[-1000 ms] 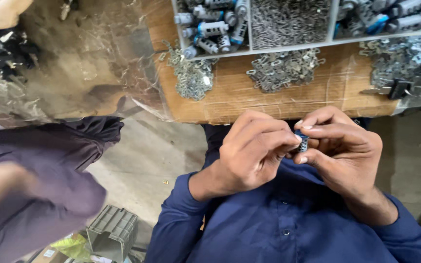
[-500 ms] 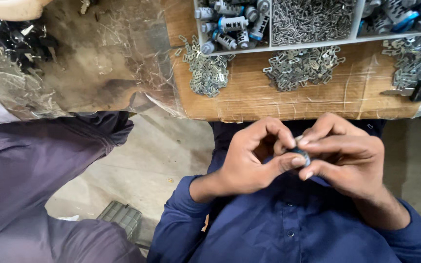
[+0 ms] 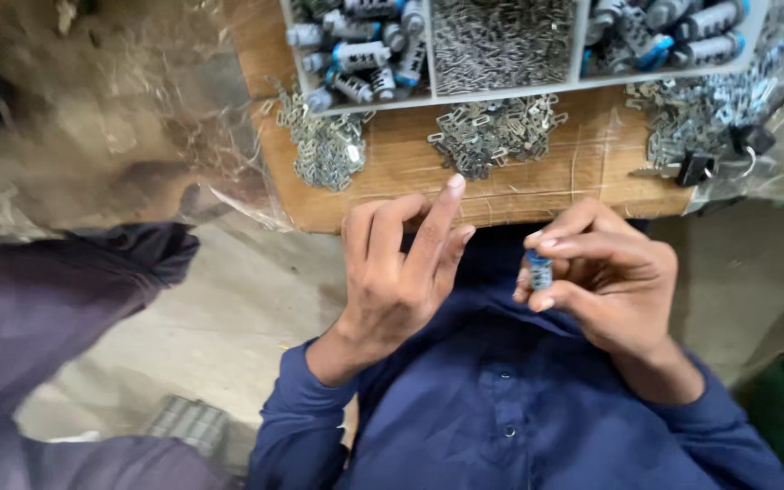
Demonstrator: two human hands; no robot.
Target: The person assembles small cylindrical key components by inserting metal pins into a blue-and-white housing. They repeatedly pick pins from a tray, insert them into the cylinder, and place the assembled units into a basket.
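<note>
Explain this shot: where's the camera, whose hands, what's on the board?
There is no machine here: one camera on a person's head looks down at that person's own two bare hands, with dark blue sleeves and shirt below. The right hand pinches a small cylindrical part with a blue band between thumb and fingers. The left hand holds nothing, its fingers raised beside it, apart from the part. Ahead is a wooden board with three heaps of small metal clips. Behind them stands a white divided tray: cylindrical parts in the outer compartments, fine metal bits in the middle one. Dark keys lie at the board's right. The purple cloth at the left belongs to another person.
</note>
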